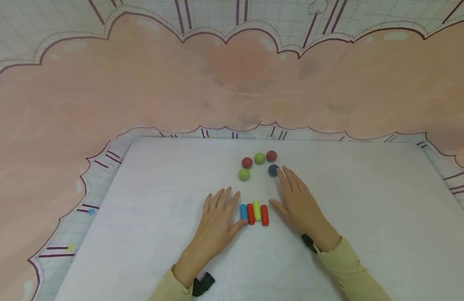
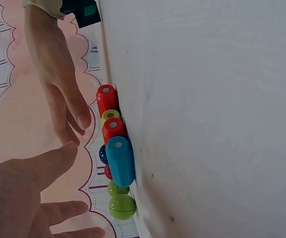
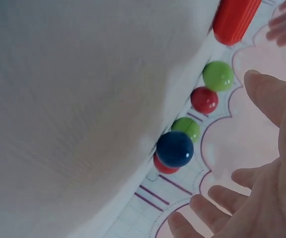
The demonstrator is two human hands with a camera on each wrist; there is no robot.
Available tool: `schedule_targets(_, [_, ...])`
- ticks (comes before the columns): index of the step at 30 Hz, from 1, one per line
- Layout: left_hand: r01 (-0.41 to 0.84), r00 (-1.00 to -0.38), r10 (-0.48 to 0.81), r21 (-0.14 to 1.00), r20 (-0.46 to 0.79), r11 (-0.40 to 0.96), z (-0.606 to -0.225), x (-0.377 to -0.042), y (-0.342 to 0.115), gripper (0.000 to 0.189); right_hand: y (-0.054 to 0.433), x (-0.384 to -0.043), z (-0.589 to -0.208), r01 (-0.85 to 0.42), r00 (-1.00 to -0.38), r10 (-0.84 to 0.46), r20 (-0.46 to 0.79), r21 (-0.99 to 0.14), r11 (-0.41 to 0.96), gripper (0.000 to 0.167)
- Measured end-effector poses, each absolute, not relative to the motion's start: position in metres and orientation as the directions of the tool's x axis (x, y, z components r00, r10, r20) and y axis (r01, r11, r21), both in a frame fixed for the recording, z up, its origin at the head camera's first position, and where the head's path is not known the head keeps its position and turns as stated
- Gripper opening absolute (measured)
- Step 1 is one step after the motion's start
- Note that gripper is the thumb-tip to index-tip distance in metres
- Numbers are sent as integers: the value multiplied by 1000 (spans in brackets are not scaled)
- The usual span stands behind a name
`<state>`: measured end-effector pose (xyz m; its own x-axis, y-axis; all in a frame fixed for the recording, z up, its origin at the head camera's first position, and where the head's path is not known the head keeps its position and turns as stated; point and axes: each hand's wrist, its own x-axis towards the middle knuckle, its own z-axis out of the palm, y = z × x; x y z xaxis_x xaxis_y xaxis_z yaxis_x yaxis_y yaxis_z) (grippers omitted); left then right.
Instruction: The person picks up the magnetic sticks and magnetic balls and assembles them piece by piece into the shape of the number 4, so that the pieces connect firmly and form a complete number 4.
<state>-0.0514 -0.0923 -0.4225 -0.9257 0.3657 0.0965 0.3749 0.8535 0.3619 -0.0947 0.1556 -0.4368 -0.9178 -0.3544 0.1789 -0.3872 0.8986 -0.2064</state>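
Observation:
Several short plastic rods stand side by side in a row on the white table: a blue rod (image 1: 243, 212), a red rod (image 1: 251, 214), a yellow-green rod (image 1: 257, 210) and another red rod (image 1: 264, 215). My left hand (image 1: 216, 223) is left of the row, fingers spread, its thumb tip at the blue rod's lower end. To the right, my right hand (image 1: 301, 205) has straight fingers, with fingertips close by a dark blue ball (image 1: 273, 170). The blue rod (image 2: 120, 161) is nearest in the left wrist view, and the dark blue ball (image 3: 175, 149) in the right.
Beyond the rods lie two red balls, one (image 1: 247, 162) left and one (image 1: 271, 156) right, and two green balls, one (image 1: 244, 174) nearer and one (image 1: 260, 158) farther. The white table (image 1: 160, 179) ends at a cloud-patterned cloth (image 1: 232, 92). Dark straps (image 1: 203, 284) show at the wrists.

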Motion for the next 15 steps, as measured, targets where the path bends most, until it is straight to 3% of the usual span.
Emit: schedule_targets(15, [392,-914,400,412,72,822,-427,-54,-91,76,153,-112,-437,-367,-930,-337,147,-307,878,83])
